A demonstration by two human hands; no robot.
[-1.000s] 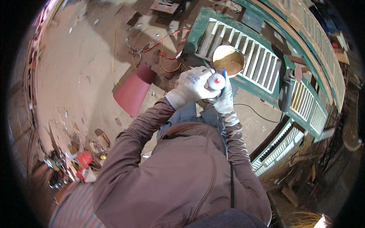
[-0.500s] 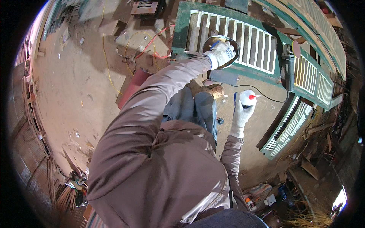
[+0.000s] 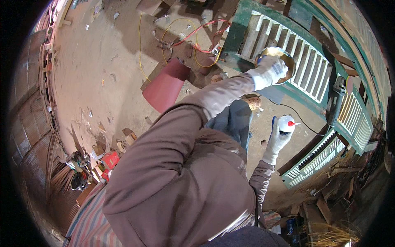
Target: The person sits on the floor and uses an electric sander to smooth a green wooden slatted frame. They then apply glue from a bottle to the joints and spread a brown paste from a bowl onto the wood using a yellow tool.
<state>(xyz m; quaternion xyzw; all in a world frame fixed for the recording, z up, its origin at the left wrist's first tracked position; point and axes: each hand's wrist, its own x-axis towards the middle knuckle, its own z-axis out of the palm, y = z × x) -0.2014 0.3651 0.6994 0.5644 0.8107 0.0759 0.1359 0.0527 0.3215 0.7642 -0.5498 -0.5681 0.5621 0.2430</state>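
Note:
My left hand [image 3: 269, 73], in a white work glove, is closed at the near edge of a round, shiny metal bowl [image 3: 289, 61]. The bowl overlaps the left end of a green wooden shutter [image 3: 240, 35] with pale slats; from here I cannot tell whether it touches the wood. Part of its inside is hidden by the glove. Lower and to the right, my gloved right hand [image 3: 278, 144] is wrapped round a white bottle [image 3: 284, 123] with a red-based pointed nozzle, held up toward my head.
An angle grinder [image 3: 337, 101] with a black cord lies across the green frames to the right. Another slatted shutter [image 3: 314, 160] is on the ground below it. A dark red tapered object [image 3: 168, 84] stands left of my legs, near red and yellow cables [image 3: 197, 35].
My view has turned, so the shutters and both hands appear farther right. The bowl has tilted and its shiny inside shows more. Both hands keep their holds.

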